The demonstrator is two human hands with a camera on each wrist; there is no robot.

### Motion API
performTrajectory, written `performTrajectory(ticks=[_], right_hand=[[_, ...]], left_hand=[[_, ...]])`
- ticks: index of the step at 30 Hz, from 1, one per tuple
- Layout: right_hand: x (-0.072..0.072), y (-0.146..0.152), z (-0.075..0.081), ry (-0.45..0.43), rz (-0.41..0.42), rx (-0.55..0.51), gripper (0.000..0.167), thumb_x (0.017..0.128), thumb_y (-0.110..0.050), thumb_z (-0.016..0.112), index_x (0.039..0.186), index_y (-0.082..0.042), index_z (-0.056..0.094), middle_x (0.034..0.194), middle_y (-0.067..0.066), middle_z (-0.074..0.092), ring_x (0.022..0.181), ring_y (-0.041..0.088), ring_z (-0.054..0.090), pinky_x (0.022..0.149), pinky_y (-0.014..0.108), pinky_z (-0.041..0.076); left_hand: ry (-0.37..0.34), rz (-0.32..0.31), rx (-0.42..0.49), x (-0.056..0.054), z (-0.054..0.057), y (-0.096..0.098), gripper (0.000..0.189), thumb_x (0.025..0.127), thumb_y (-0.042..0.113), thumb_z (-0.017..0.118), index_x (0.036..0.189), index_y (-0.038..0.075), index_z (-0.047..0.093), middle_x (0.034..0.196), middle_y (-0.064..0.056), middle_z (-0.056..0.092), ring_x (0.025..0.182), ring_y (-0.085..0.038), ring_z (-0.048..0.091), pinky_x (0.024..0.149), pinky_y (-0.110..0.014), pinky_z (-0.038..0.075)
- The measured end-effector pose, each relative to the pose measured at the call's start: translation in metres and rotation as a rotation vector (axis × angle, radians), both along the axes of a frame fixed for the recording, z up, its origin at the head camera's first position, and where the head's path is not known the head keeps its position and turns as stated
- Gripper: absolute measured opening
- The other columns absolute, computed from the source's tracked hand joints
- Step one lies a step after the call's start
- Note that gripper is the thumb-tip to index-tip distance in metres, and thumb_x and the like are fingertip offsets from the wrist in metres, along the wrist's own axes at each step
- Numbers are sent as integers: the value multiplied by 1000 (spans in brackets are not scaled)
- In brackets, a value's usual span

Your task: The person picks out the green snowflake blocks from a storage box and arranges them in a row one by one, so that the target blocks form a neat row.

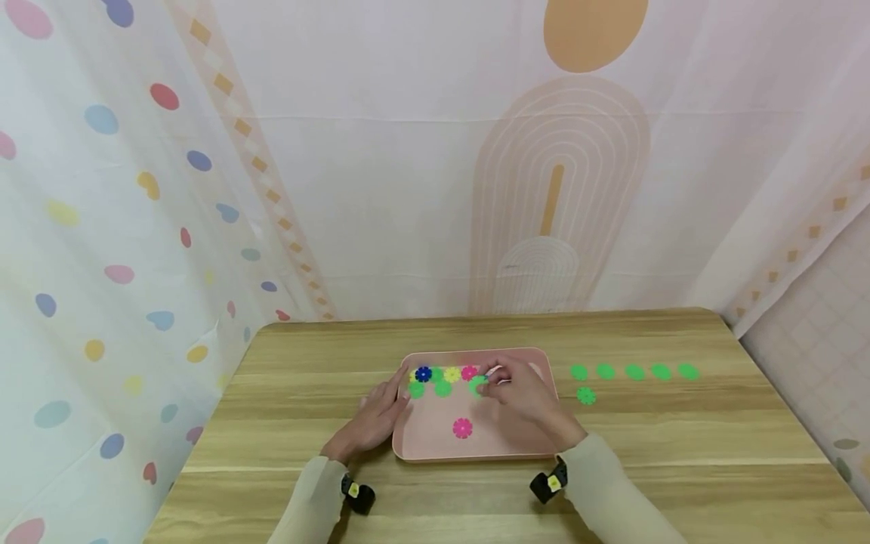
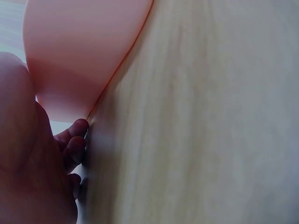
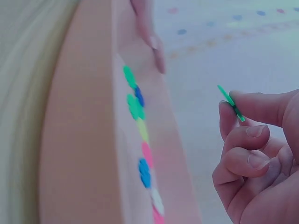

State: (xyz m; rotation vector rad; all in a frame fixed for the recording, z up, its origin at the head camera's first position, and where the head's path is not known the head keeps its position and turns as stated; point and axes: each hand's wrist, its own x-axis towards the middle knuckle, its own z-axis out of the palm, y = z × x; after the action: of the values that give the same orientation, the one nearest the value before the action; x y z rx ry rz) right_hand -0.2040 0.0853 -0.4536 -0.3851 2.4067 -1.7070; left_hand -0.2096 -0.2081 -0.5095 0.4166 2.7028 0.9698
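Note:
A pink tray (image 1: 431,446) lies on the table, with notched flower-shaped discs along its far side. Among these are a dark blue disc (image 1: 424,374), a yellow disc (image 1: 451,375), a pink disc (image 1: 469,373) and several green ones, such as one green disc (image 1: 443,388) nearer the middle. Another pink disc (image 1: 463,428) lies alone farther forward. Above the tray, my right hand (image 1: 523,389) pinches a green disc (image 3: 225,94) between thumb and index finger, the other fingers curled. My left hand (image 1: 370,419) rests against the tray's left edge, fingers extended.
Right of the tray, several green discs (image 1: 635,372) lie in a row on the wooden table (image 1: 326,347), with one more green disc (image 1: 586,396) in front. A patterned curtain (image 1: 381,189) hangs behind the table. The right wrist view also shows a lighter blue disc (image 3: 145,172) and a white disc (image 3: 157,203).

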Motion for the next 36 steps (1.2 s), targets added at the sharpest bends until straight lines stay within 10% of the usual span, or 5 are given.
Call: performTrajectory(ticks=[11, 36], right_hand=[[14, 55, 13, -54, -79, -21, 22, 91, -6, 69, 109, 0, 59, 85, 8, 61, 72, 22, 53, 59, 23, 43], [33, 184, -23, -139, -306, 168, 31, 96, -15, 65, 118, 4, 52, 83, 2, 58, 60, 8, 42, 54, 24, 40]], left_hand=[[2, -7, 20, 0, -1, 3, 61, 108, 43, 29, 161, 27, 3, 161, -14, 25, 143, -34, 25, 111, -62, 17], [6, 11, 20, 1, -2, 3, 60, 108, 41, 31, 161, 29, 5, 159, -14, 28, 142, -34, 27, 111, -62, 16]])
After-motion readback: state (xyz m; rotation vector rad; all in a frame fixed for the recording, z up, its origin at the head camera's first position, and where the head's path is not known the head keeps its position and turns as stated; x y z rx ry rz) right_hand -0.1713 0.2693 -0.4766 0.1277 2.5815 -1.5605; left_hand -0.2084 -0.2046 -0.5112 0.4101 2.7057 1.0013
